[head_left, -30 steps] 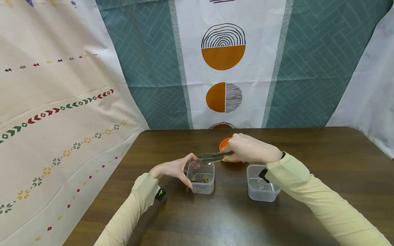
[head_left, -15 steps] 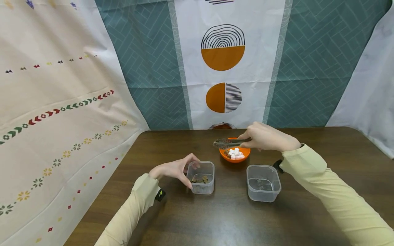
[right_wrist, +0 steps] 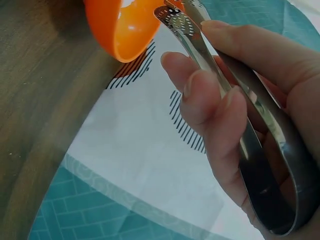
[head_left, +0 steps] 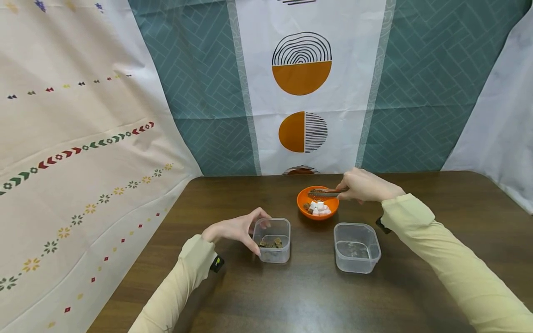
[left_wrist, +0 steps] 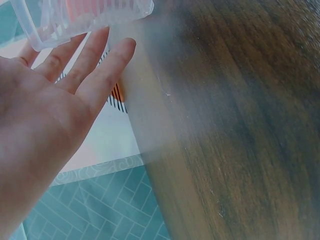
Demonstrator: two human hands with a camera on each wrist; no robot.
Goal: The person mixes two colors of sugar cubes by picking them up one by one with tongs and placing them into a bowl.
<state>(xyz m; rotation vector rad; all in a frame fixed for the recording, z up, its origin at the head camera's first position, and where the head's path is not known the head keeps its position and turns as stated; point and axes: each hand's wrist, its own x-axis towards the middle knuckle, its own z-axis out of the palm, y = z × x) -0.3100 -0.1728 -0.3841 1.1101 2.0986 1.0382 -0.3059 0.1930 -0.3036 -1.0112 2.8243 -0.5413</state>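
My right hand [head_left: 366, 184] holds metal tongs [right_wrist: 250, 95] with perforated tips, fingers and thumb on the two arms. In the head view the tong tips are over the orange bowl [head_left: 302, 205], which holds white cubes [head_left: 319, 209] and a few brown pieces [head_left: 306, 206]. My left hand [head_left: 239, 231] holds a clear plastic container [head_left: 280, 255] by its left side, thumb at the near side and fingers at the far side. Small brown chunks [head_left: 275, 242] lie on that container's bottom. The left wrist view shows my left fingers [left_wrist: 95, 82] extended against the container wall.
A second clear plastic container [head_left: 356, 264] stands on the dark wooden table [head_left: 308, 300], right of the first and nearer than the bowl. A patterned cloth [head_left: 200, 115] hangs along the far edge, and a pale embroidered cloth [head_left: 83, 185] covers the left side.
My right hand has carried the tongs from over the left container rightward to the orange bowl, and the tips have dipped lower over it. My left hand has stayed on its container.
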